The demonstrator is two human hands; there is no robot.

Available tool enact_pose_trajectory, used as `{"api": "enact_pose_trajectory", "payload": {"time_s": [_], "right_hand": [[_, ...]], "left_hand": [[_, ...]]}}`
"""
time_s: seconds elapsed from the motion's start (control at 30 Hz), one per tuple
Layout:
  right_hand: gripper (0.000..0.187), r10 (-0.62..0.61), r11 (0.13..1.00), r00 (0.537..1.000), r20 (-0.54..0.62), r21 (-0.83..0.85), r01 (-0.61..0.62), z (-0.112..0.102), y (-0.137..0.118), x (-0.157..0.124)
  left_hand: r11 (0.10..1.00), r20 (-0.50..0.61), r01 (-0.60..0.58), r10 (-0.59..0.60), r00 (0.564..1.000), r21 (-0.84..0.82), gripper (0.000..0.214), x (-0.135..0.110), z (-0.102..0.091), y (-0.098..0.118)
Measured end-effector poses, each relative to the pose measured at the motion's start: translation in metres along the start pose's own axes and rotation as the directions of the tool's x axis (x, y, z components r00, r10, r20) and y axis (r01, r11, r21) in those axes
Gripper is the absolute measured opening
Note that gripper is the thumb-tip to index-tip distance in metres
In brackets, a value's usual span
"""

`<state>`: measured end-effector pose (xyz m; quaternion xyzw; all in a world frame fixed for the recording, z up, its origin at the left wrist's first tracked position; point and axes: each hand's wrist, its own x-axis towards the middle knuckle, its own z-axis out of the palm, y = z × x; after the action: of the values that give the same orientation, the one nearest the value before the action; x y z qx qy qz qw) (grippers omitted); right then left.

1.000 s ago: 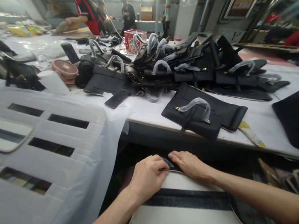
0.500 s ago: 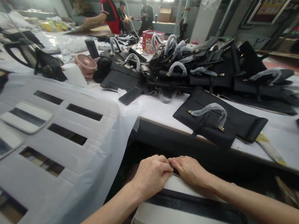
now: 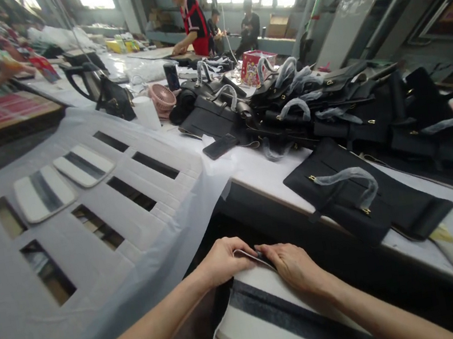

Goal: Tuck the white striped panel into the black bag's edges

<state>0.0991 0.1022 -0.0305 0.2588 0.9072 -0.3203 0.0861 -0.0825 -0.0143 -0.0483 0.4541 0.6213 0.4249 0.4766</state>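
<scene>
A white panel with a black stripe [image 3: 285,311] lies across my lap, seemingly on top of another such piece. At its far edge my left hand [image 3: 226,259] is closed, pinching the thin edge, which curls up a little. My right hand [image 3: 292,265] grips the same edge just to the right, its thumb and fingers close to the left fingertips. A small dark bit shows between the two hands; what it is I cannot make out. Past my hands, a black bag piece [image 3: 344,196] with a plastic-wrapped handle [image 3: 351,174] rests on the white table.
To the left, a pale covered board [image 3: 141,230] has several rectangular slots and striped panels [image 3: 45,191] on it. A heap of black bag pieces [image 3: 324,107] covers the table beyond. A phone [image 3: 220,146], pink fan [image 3: 162,99] and kettle [image 3: 85,80] stand nearby. A co-worker [image 3: 192,19] stands farther back.
The view has swung left, so the scene sits farther right. My hands have stayed at the panel's edge; the edge now shows lifted and curled between them.
</scene>
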Motion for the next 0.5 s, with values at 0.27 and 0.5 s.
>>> {"api": "enact_pose_trajectory", "payload": {"time_s": [0.27, 0.5], "right_hand": [[0.057, -0.014, 1.000, 1.000, 0.018, 0.025, 0.014, 0.000, -0.008, 0.008], [0.057, 0.029, 0.999, 0.999, 0.044, 0.040, -0.030, -0.001, -0.011, 0.008]], "left_hand": [[0.987, 0.057, 0.035, -0.027, 0.998, -0.154, 0.036, -0.004, -0.006, -0.002], [0.797, 0.174, 0.319, -0.268, 0.948, -0.513, 0.078, -0.001, -0.013, -0.036]]}}
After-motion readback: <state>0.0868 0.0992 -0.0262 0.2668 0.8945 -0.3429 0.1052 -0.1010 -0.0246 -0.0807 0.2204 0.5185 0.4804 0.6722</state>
